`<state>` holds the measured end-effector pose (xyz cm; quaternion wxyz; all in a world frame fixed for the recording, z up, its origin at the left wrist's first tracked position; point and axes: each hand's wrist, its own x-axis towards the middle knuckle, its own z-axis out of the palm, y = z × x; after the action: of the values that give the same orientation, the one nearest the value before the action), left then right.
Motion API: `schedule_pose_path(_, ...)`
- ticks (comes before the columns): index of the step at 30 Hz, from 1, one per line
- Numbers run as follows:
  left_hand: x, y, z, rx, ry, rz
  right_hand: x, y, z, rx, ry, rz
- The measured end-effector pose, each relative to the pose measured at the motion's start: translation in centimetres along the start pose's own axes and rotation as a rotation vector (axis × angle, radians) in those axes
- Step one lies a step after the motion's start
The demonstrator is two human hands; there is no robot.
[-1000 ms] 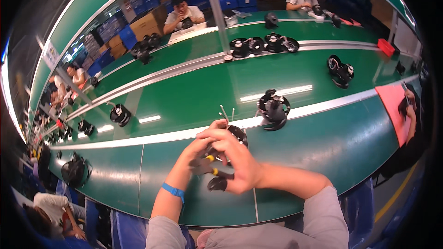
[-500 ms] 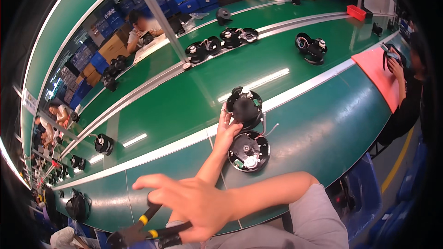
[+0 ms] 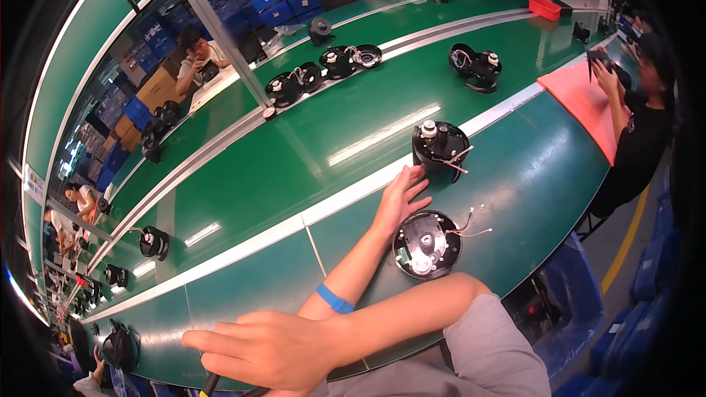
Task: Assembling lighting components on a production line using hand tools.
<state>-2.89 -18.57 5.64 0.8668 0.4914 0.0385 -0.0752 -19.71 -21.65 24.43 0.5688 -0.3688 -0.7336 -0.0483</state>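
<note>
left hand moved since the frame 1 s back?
Yes. The left hand was at the round black part near the body; now it lies open farther out on the green belt, fingertips beside the black housing.

Green table [image 3: 279, 198], blue wristband [image 3: 335, 299]

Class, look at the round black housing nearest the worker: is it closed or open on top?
Open: the round black housing shows its inner parts, wires trailing out.

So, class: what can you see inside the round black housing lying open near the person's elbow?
Inside the round black housing sit a pale central hub, a white part and a small green board; thin wires trail out to the right. Anything beneath these parts is covered.
</note>
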Motion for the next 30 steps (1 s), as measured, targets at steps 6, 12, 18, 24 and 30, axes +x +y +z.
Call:
schedule_pose_path(6, -3.0, 2.5, -1.3, 0.126, 0.083, 0.062, 0.6, 3.5, -0.8, -0.271, -0.032, -0.158)
schedule_pose_path(12, -8.6, 5.0, -1.9, 0.597, -0.05, -0.219, -0.2, 6.1, -4.5, -0.529, 0.031, 0.015)
schedule_pose_path(18, -10.1, 5.0, 2.7, 0.301, -0.123, -0.456, 0.1, 5.8, -2.4, -0.501, -0.196, -0.005)
schedule_pose_path(24, -8.6, 0.6, 2.7, 0.205, -0.299, -0.272, 0.1, 5.9, -1.6, -0.498, -0.361, 0.029)
schedule_pose_path(30, -11.8, 1.8, -3.8, 0.499, -0.272, -0.167, -0.4, 6.8, -1.3, -0.491, -0.365, 0.143)
